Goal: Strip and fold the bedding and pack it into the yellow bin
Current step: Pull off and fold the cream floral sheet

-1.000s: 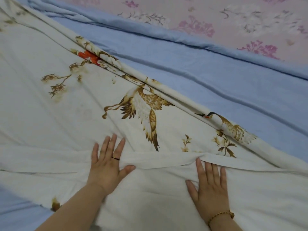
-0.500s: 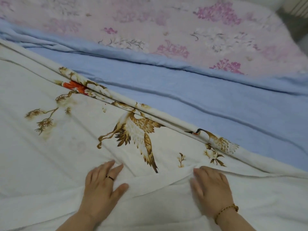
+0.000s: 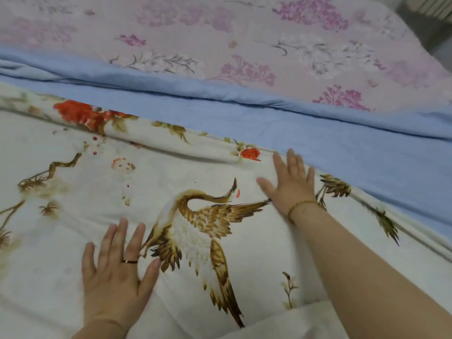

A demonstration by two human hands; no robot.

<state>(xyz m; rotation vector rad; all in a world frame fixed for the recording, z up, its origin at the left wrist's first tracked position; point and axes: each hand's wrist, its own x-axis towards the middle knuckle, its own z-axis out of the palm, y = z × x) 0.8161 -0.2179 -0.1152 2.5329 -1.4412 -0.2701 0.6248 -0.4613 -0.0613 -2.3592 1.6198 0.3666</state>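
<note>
A white sheet (image 3: 80, 211) printed with golden cranes and red flowers lies spread on the bed, its far edge rolled into a long fold (image 3: 156, 140). My left hand (image 3: 117, 272) rests flat on it at the lower left, fingers spread, a ring on one finger. My right hand (image 3: 289, 184) lies flat near the sheet's far fold, fingers apart, a gold bracelet at the wrist. Beyond the fold lies a light blue sheet (image 3: 305, 138). The yellow bin is not in view.
A pink floral mattress cover (image 3: 220, 40) fills the far part of the bed. The bed's far right corner (image 3: 415, 28) drops off to a dark floor. A plain white folded edge (image 3: 281, 324) shows at the bottom.
Both hands have left the fold near the sheet's front edge and slid forward over the sheet. The right hand has gone farthest, up to the far fold. The camera has moved closer.
</note>
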